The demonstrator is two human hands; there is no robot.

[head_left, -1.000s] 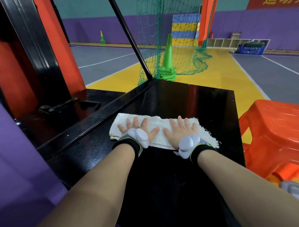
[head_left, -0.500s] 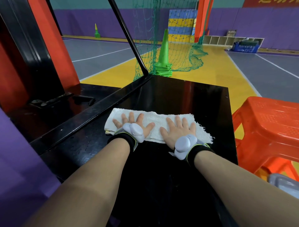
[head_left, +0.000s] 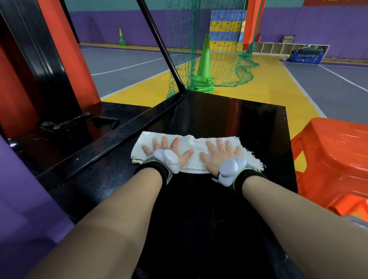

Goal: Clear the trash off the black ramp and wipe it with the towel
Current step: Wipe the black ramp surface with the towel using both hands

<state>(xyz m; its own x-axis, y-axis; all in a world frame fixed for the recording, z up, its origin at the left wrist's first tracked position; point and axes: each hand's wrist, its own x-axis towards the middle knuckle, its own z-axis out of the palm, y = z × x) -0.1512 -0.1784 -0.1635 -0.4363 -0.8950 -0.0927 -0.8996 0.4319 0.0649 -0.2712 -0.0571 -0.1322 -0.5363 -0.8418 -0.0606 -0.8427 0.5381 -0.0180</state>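
Lying flat under left hand (head_left: 169,152) and right hand (head_left: 222,154): towel (head_left: 196,144), on ramp (head_left: 249,123).

Blue crate (head_left: 305,56): white lettering is carried on its front, at 1 o'clock, too blurred to be read.
Red banner (head_left: 338,2): yellow characters, at 1 o'clock, are cut by the top edge and cannot be read.
Legible text: none.

— What's different?
— My left hand (head_left: 169,149) and right hand (head_left: 221,155), with the towel (head_left: 196,145) under them, sit slightly higher in the frame.
— Did it slide along the black ramp (head_left: 229,119)?
— Barely; its far edge rose too.
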